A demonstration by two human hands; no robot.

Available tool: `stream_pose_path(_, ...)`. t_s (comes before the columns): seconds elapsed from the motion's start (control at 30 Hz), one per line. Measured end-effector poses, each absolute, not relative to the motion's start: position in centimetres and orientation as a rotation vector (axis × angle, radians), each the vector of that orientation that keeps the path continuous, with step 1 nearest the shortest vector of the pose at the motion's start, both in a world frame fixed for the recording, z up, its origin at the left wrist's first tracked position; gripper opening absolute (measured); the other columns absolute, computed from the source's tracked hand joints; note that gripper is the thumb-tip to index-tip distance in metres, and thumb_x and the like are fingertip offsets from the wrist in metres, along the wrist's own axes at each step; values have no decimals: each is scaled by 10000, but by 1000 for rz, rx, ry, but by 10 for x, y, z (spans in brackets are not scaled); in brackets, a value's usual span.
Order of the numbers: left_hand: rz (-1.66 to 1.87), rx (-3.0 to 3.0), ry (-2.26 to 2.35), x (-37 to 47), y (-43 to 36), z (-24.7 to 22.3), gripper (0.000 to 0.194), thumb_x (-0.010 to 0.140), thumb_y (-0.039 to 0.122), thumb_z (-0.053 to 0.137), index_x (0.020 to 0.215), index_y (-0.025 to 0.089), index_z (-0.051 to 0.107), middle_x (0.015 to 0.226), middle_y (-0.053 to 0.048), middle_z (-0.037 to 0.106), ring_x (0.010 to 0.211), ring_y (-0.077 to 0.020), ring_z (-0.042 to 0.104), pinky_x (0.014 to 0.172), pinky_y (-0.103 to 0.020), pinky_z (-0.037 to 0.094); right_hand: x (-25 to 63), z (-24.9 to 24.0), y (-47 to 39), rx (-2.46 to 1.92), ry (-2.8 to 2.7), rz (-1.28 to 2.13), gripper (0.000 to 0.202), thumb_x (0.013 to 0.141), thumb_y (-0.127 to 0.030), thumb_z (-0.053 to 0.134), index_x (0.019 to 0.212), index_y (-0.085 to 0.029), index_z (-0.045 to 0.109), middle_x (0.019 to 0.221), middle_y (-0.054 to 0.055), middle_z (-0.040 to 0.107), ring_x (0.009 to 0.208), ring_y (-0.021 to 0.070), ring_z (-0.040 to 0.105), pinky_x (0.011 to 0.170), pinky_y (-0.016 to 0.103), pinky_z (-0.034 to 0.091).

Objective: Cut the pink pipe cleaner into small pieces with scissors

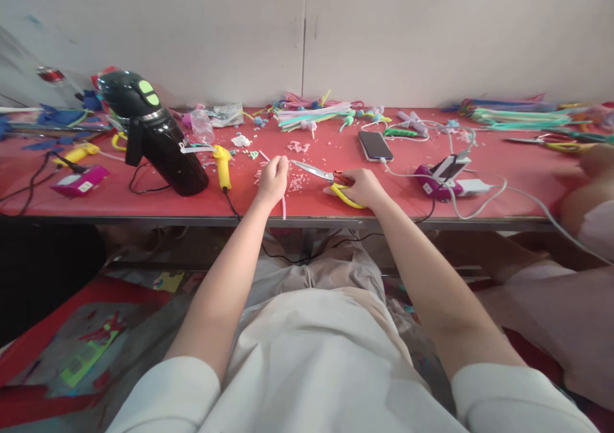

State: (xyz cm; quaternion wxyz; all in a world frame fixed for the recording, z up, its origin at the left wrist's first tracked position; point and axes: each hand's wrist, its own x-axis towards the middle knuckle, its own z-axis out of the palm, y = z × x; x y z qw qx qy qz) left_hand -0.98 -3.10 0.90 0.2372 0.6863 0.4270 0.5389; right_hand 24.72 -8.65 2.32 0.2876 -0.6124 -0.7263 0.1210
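Note:
My left hand [274, 180] is closed around a thin pink pipe cleaner [284, 207]; one end hangs below the fist, and a short piece shows above it. In my right hand [361, 188] is a pair of scissors [341, 194] with yellow and orange handles. The blades point left, their tips close to my left fist, and they look nearly closed. Small pink clippings [298, 180] are scattered on the red tabletop under the blades. A yellow hot glue gun [222, 167] stands just left of my left hand.
A large black flask [167, 145] stands at the left. Behind the scissors lies a phone [375, 145] on a white cable. Bundled pipe cleaners [314, 116] line the wall. To the right are a purple power strip [432, 183] and another person's arm [588, 190].

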Motion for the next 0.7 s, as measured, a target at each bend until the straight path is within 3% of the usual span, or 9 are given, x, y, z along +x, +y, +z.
stream_pose_path(0.33, 1475, 1871, 1178, -7, -32, 11, 594, 1001, 739, 422, 698, 228, 425, 652, 7, 452, 601, -149, 451, 617, -330, 370, 248, 21, -84, -1659, -1915, 332, 752, 594, -926, 716, 586, -232, 426, 585, -17, 385, 631, 144, 334, 573, 332, 231)
stream_pose_path(0.7, 1492, 1871, 1160, -8, -30, 9, 684, 903, 885, 365, 688, 238, 418, 634, -3, 457, 595, -162, 447, 598, -349, 349, 247, 23, -89, -1610, -1910, 355, 695, 670, -855, 704, 625, -239, 385, 608, -30, 358, 636, 135, 324, 581, 326, 238)
